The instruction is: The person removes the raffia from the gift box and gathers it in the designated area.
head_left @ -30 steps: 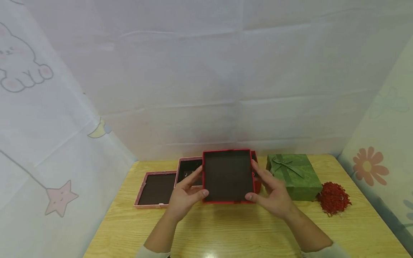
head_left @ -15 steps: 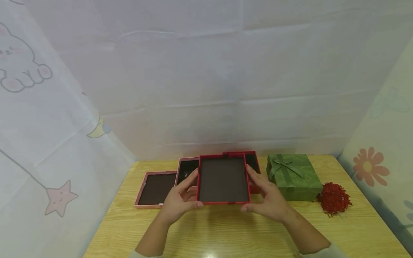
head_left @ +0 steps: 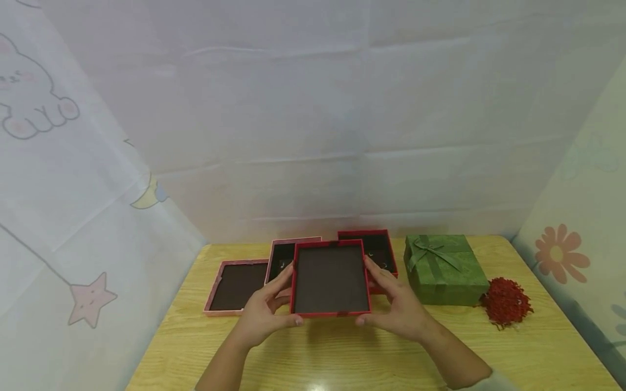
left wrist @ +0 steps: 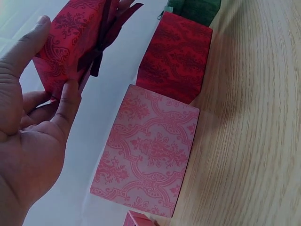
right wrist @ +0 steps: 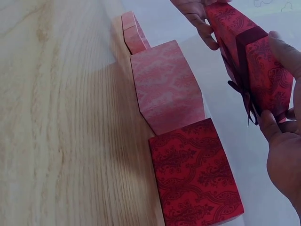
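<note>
- Red lid point(head_left: 331, 278), 1 pc.: dark int. facing wearer; held up off table point(head_left: 533, 353), nearer wearer than red box point(right wrist: 195, 174) & pink box point(left wrist: 146, 153), overlapping both in head view.
- L hand point(head_left: 261, 315): gripping lid's left side; thumb at near corner, fingers at side wall.
- R hand point(head_left: 403, 307): same grip, right side.
- Dark ribbon point(right wrist: 242, 56) w/ bow: on lid's ext., away from wearer.
- Red box: open; few small bright items inside, too small to ID. Pink box left of it, also open.
- Pink lid point(head_left: 237, 288): dark int. up, far left of row.
- Green box point(head_left: 445, 266) w/ bow: right of red box; red shredded paper point(head_left: 507, 302) heaped by its near right corner.
- Handling (judgement): equal pressure L & R; squeeze lightly, card walls prob. bow inward. Turn w/ both wrists together so lid doesn't twist. Fingers best clear of bow loops, else knot may pull loose. Enough height advised to clear box rims.
</note>
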`<state>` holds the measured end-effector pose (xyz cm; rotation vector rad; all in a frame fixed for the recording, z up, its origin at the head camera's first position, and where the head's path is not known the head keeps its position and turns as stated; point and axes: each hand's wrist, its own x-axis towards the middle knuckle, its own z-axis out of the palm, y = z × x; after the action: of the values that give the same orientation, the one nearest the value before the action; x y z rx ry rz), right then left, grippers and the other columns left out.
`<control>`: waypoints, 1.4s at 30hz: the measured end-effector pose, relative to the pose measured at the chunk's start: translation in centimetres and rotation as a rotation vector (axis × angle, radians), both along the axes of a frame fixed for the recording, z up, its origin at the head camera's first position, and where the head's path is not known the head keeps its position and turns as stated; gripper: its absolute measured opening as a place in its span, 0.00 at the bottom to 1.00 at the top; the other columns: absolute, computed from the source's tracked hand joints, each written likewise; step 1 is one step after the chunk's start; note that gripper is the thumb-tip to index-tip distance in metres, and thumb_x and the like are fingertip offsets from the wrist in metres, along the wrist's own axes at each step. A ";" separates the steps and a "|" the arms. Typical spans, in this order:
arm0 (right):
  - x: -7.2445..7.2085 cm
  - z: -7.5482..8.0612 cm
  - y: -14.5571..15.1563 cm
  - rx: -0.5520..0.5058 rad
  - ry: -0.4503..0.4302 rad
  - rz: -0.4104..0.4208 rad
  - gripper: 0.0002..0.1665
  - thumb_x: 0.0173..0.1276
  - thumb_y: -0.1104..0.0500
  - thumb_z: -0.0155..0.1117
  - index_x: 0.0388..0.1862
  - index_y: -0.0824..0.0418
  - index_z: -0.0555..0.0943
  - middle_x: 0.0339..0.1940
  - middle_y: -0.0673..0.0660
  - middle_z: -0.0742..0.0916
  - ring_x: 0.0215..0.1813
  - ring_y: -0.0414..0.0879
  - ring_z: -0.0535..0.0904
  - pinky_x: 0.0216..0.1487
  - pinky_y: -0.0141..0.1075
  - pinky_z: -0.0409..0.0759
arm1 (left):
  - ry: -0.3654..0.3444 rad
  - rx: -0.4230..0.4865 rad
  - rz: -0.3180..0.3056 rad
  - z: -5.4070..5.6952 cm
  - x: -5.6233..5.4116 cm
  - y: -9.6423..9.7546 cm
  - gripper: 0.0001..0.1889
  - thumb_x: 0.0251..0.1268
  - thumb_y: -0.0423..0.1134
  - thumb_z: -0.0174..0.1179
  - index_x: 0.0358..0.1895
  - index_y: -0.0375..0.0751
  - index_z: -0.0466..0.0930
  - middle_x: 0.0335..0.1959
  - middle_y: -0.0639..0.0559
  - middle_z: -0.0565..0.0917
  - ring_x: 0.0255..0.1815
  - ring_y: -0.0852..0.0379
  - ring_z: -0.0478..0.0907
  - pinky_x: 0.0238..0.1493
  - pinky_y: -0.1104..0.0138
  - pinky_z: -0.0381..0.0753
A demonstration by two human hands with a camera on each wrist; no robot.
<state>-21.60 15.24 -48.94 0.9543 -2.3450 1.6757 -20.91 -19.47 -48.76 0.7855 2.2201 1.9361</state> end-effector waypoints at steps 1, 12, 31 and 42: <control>0.0 0.0 -0.1 0.002 0.001 -0.001 0.69 0.52 0.54 0.87 0.86 0.57 0.55 0.83 0.60 0.64 0.82 0.51 0.59 0.73 0.28 0.65 | 0.003 -0.002 0.000 0.0 0.0 -0.1 0.54 0.56 0.31 0.78 0.84 0.45 0.54 0.85 0.50 0.51 0.80 0.50 0.60 0.69 0.68 0.73; 0.7 -1.1 -1.5 0.025 -0.020 -0.037 0.69 0.50 0.49 0.87 0.85 0.58 0.57 0.80 0.62 0.69 0.66 0.53 0.79 0.71 0.35 0.72 | -0.028 -0.040 0.030 -0.3 0.8 -1.5 0.53 0.55 0.31 0.78 0.84 0.47 0.56 0.84 0.49 0.56 0.75 0.57 0.68 0.67 0.69 0.75; 1.5 -2.4 -4.3 -0.005 -0.084 0.012 0.63 0.54 0.48 0.85 0.83 0.60 0.62 0.77 0.62 0.73 0.64 0.52 0.83 0.68 0.47 0.75 | -0.024 -0.036 0.091 -2.0 2.6 -4.1 0.51 0.55 0.29 0.77 0.82 0.41 0.59 0.84 0.43 0.56 0.75 0.61 0.68 0.62 0.66 0.80; 2.3 -3.1 -6.1 0.000 -0.073 0.033 0.63 0.52 0.45 0.85 0.81 0.63 0.64 0.74 0.60 0.77 0.63 0.50 0.83 0.65 0.49 0.78 | -0.094 -0.008 0.130 -2.6 3.9 -5.8 0.49 0.56 0.25 0.75 0.81 0.41 0.61 0.83 0.42 0.58 0.74 0.62 0.70 0.62 0.62 0.81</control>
<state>-19.35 9.18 -52.03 0.9527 -2.3880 1.7519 -16.97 -25.27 -51.32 0.5492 2.2741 1.9740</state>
